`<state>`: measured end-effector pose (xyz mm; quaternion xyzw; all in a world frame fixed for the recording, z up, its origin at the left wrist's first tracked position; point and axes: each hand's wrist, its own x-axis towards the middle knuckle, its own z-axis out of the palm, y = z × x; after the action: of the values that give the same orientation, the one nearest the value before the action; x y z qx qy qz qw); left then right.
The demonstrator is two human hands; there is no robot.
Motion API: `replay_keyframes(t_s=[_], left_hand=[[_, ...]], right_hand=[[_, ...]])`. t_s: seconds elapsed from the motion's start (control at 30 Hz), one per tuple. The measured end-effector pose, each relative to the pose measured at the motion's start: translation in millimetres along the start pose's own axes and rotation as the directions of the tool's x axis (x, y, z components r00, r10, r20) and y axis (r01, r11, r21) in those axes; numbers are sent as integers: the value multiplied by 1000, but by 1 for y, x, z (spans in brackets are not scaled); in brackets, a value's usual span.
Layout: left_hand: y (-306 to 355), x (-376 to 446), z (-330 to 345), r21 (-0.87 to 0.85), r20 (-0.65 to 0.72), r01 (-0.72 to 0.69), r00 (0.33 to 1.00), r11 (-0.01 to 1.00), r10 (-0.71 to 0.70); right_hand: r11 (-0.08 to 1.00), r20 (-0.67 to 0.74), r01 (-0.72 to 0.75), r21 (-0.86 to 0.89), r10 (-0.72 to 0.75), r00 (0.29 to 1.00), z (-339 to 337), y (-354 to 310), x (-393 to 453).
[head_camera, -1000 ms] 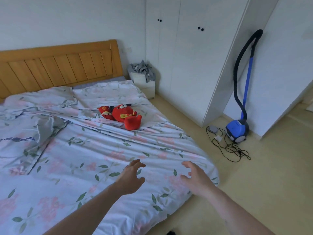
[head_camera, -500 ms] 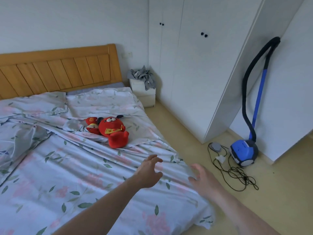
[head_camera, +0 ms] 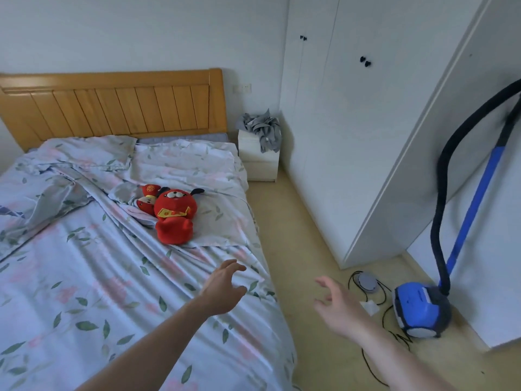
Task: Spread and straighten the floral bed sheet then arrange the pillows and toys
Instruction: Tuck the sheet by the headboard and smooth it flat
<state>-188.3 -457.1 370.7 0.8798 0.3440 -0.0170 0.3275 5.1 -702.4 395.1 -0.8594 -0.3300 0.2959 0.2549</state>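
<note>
The floral bed sheet (head_camera: 93, 280) covers the bed, wrinkled near its right edge. A large red plush toy (head_camera: 174, 217) lies on it with a smaller red toy (head_camera: 146, 198) at its left. Two floral pillows lie flat by the headboard, one on the left (head_camera: 84, 153), one on the right (head_camera: 186, 165). My left hand (head_camera: 224, 286) hovers over the sheet's right side, fingers loosely spread, holding nothing. My right hand (head_camera: 337, 309) is out over the floor beside the bed, fingers spread and empty.
A wooden headboard (head_camera: 112, 105) backs the bed. A white nightstand (head_camera: 258, 156) with grey cloth on it stands in the corner. White wardrobes (head_camera: 352, 136) line the right. A blue vacuum cleaner (head_camera: 420, 309) and black cords (head_camera: 375, 286) lie on the floor.
The view has moved along the bed toward the headboard. Both hands have lifted off the sheet and shifted right; my right hand is now past the bed's edge, above the floor.
</note>
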Motion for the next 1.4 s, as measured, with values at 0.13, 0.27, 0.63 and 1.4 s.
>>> replay_keyframes(t_s=[0.13, 0.27, 0.63, 1.4], left_hand=[[16, 12, 9, -17, -38, 89, 995, 996, -89], [25, 36, 16, -27, -86, 169, 982, 985, -171], [99, 193, 63, -189, -107, 286, 945, 939, -310], [71, 402, -53, -497, -298, 602, 558, 625, -774]], right_hand=[[996, 48, 86, -22, -85, 995, -42, 12, 44], [985, 78, 168, 32, -170, 982, -68, 19, 90], [967, 239, 244, -74, -220, 946, -176, 61, 243], [873, 612, 489, 1, -387, 690, -190, -112, 662]])
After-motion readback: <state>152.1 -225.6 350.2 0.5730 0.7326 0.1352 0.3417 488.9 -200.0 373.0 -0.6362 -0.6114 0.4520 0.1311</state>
